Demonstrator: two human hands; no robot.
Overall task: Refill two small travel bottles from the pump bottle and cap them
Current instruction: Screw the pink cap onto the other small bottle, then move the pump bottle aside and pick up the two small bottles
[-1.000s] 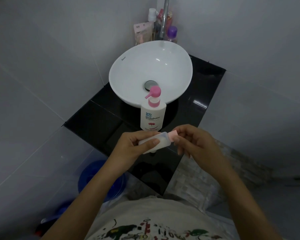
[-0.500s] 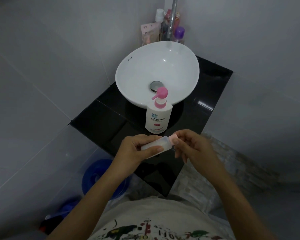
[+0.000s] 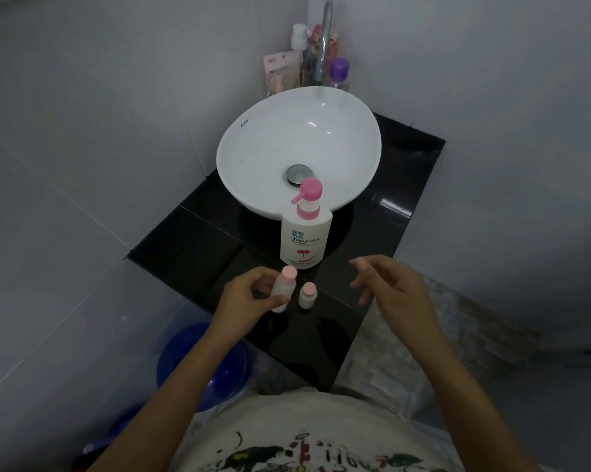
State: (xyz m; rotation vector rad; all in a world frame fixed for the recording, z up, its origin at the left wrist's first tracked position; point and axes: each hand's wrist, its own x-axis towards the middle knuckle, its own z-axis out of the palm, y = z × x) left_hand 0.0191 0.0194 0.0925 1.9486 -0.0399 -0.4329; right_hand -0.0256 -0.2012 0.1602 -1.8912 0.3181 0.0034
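Observation:
A white pump bottle [image 3: 306, 238] with a pink pump head stands on the black counter [image 3: 198, 247] in front of the basin. My left hand [image 3: 244, 298] grips a small translucent travel bottle [image 3: 282, 289] with a pink cap, held upright at the counter's front part. A second, shorter travel bottle [image 3: 307, 294] with a pink cap stands just to its right on the counter. My right hand [image 3: 386, 287] hovers to the right of both bottles, fingers spread, holding nothing.
A white round basin [image 3: 253, 158] with a metal drain sits behind the pump bottle, under a chrome tap [image 3: 325, 42]. Several toiletry items [image 3: 287, 66] crowd the back corner. A blue bucket [image 3: 202, 366] stands on the floor at the lower left.
The right hand has let go of the bottle's pink cap and moved off to the right. The left hand turned the bottle upright and lowered it beside the other small bottle.

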